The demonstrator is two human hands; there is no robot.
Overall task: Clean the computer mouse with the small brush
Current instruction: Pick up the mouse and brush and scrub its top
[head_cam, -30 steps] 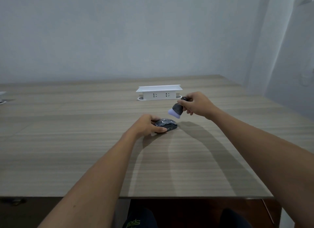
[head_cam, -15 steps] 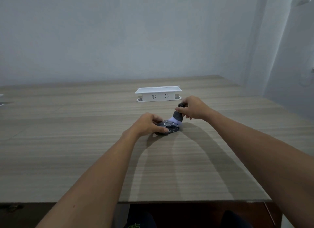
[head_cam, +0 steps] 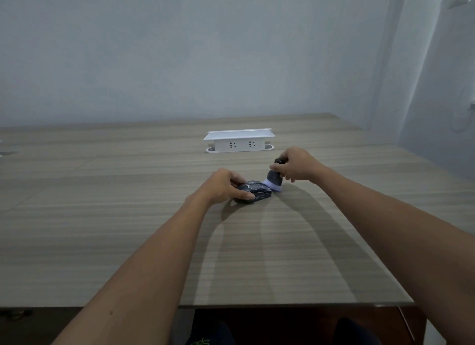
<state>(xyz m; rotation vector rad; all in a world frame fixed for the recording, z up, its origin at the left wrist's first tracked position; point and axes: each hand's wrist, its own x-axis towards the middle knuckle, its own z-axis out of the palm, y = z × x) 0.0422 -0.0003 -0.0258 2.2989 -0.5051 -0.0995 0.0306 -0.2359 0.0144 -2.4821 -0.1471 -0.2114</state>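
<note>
Right hand [head_cam: 298, 164] pinches the small brush [head_cam: 274, 177] by its dark handle, fingers wrapped round the top, pale bristles pointing down. A second ago the brush hung in the air above and right of the mouse; half a second ago the bristles were down on the mouse's front end. Now the bristles sit just off the right-front edge, at or touching the surface [head_cam: 128, 229] beside it; can't tell if they still brush the shell. Reads as the end of one stroke swept off the nose.

Left hand [head_cam: 223, 185] is closed around the computer mouse [head_cam: 254, 191], thumb along the near side, fingers over the back, pinning it flat on the surface. It hasn't shifted across the three frames, and neither has the mouse.

Judgement: cleaning has begun, early stage; only the front looks covered, with top, sides and wheel area likely still to do. Next stroke probably needs a lift and return over the shell.

White socket box [head_cam: 239, 140] stands well behind, untouched.
</note>
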